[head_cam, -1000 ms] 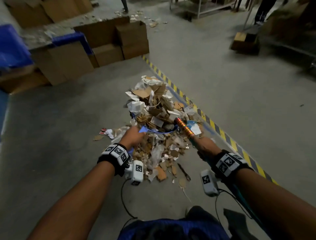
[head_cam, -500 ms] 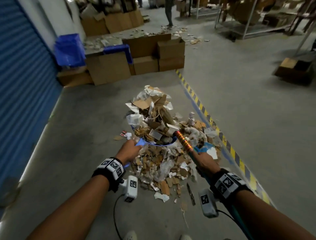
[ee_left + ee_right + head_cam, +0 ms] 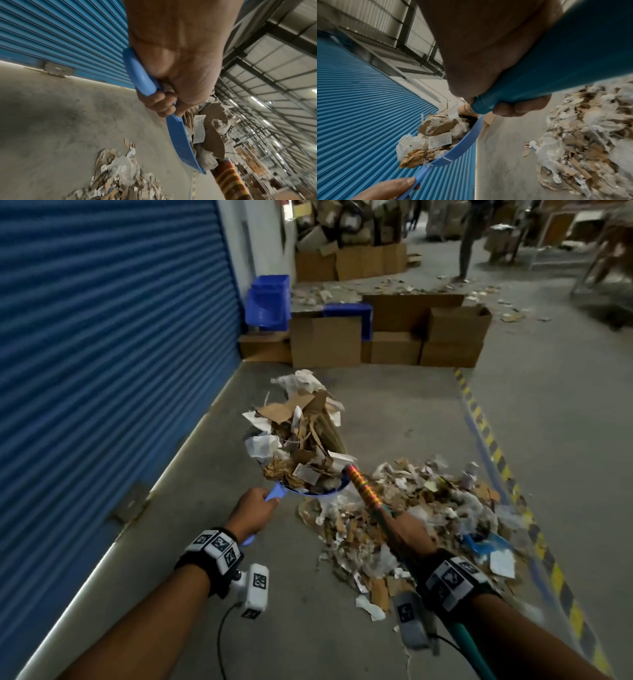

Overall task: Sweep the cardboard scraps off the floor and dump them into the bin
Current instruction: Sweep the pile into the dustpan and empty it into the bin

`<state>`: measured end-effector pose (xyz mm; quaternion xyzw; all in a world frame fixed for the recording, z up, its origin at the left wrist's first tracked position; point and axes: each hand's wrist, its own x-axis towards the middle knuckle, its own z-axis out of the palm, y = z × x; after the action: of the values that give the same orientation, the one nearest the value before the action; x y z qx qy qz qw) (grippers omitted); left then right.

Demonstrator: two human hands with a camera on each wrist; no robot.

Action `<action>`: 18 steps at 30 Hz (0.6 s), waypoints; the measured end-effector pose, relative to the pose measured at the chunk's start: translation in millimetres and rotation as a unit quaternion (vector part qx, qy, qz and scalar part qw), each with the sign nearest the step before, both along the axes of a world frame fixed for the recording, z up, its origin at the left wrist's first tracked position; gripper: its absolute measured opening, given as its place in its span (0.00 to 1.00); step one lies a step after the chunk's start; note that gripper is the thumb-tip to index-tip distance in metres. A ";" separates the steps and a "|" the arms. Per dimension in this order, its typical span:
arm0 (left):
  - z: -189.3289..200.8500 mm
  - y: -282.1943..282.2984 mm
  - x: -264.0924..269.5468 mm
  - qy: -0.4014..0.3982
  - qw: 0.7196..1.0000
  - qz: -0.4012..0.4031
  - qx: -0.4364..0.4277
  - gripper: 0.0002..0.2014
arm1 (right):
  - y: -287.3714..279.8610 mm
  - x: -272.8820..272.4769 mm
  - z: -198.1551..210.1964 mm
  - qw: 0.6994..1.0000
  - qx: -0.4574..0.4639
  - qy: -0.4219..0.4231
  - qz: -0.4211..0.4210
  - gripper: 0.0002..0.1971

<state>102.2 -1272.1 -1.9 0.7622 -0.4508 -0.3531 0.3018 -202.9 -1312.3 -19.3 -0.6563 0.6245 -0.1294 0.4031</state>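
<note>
Running down the whole left side of the head view is a blue roller shutter (image 3: 113,344), its bottom edge meeting the grey concrete floor (image 3: 212,474). Right of it, at lower left centre, the left hand (image 3: 251,513) has its fingers (image 3: 158,104) curled tight round the handle of a blue dustpan (image 3: 180,139), which it holds up off the floor. The pan is heaped with cardboard scraps (image 3: 301,440), torn brown pieces mixed with white paper and plastic, piled well above its rim; the right wrist view shows a printed label lying among them.

Just right of the pan, a broom (image 3: 364,489) slants down from the centre towards the lower right. Its striped red-and-yellow neck touches the load at the pan's back edge, and its straw head lies against the far side of the heap. The right hand (image 3: 407,534) grips the teal shaft below the stripes, fingers (image 3: 518,106) wrapped round it.

Below and to the right of the pan, a second, wider pile of scraps (image 3: 428,515) lies on the floor. A yellow-and-black hazard stripe (image 3: 493,446) runs along its right side, from upper centre to the bottom right corner.

Across the top of the frame, cardboard boxes (image 3: 452,337) stand in a row, with stacked blue crates (image 3: 269,302) at their left end beside the shutter. Loose litter dots the floor behind them, and a person's legs (image 3: 467,244) show at the upper right.
</note>
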 end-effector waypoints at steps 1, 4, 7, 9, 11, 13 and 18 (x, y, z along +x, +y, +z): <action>4.5 14.8 17.2 0.002 1.000 0.010 -0.005 0.10 | 6.6 18.1 5.0 1.000 -0.014 0.008 0.017 0.39; 17.8 66.3 74.5 0.004 0.998 0.052 -0.016 0.12 | 36.3 79.8 20.3 0.997 -0.045 0.008 0.066 0.35; 25.1 122.9 135.7 0.002 0.995 0.094 -0.027 0.11 | 68.3 147.3 29.4 0.991 -0.060 -0.009 0.115 0.32; 28.4 163.3 174.7 0.007 0.992 0.123 -0.032 0.10 | 92.3 193.3 33.5 0.989 -0.051 -0.022 0.140 0.30; 32.8 204.1 209.8 0.006 0.988 0.151 -0.036 0.06 | 116.8 238.2 34.1 0.987 -0.041 -0.032 0.154 0.30; 37.7 245.3 240.2 0.008 0.982 0.183 -0.048 0.02 | 138.2 279.8 33.2 0.985 -0.021 -0.054 0.161 0.32; 46.6 339.7 301.9 -0.010 0.954 0.294 -0.060 0.15 | 178.9 380.0 43.7 0.958 -0.030 -0.021 0.283 0.30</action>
<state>404.1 -932.5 44.7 0.8448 -0.2301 -0.2135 0.4333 177.1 -1133.4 24.3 -0.8151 0.4008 -0.0421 0.4163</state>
